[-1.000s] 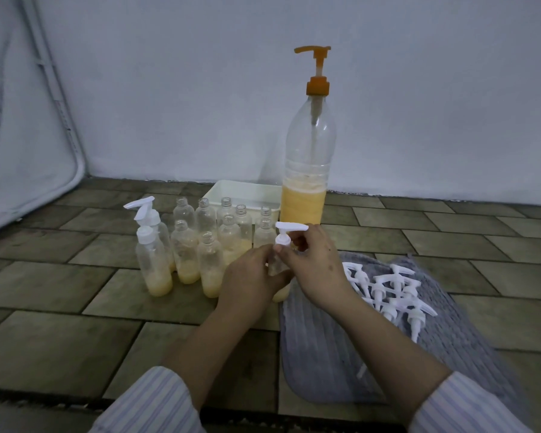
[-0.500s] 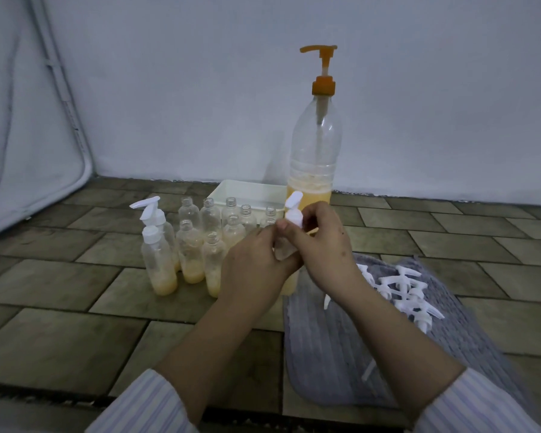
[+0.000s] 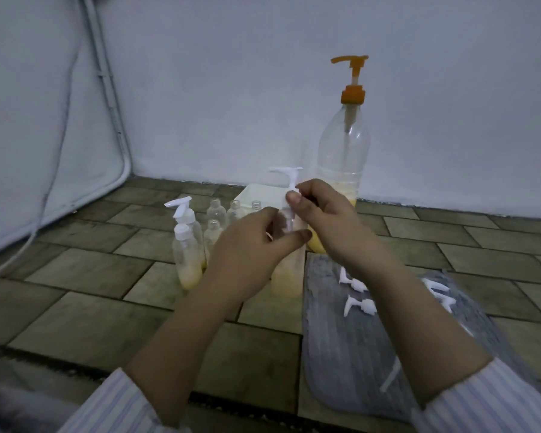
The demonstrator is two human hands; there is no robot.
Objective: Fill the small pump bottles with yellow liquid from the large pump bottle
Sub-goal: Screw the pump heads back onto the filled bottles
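Pinching a white pump top (image 3: 289, 179) with the right hand (image 3: 322, 220), the person steadies a part-filled small bottle (image 3: 286, 276) in the left hand (image 3: 250, 245). Two bottles (image 3: 186, 264) look capped; several stand open, loose tops (image 3: 361, 304) waiting.

dim, bluish, even light with soft, faint shadows; no glare. wide-angle view bends the white corner pipe (image 3: 107, 85) at the left edge; striped sleeves (image 3: 494, 401) near the bottom blur.
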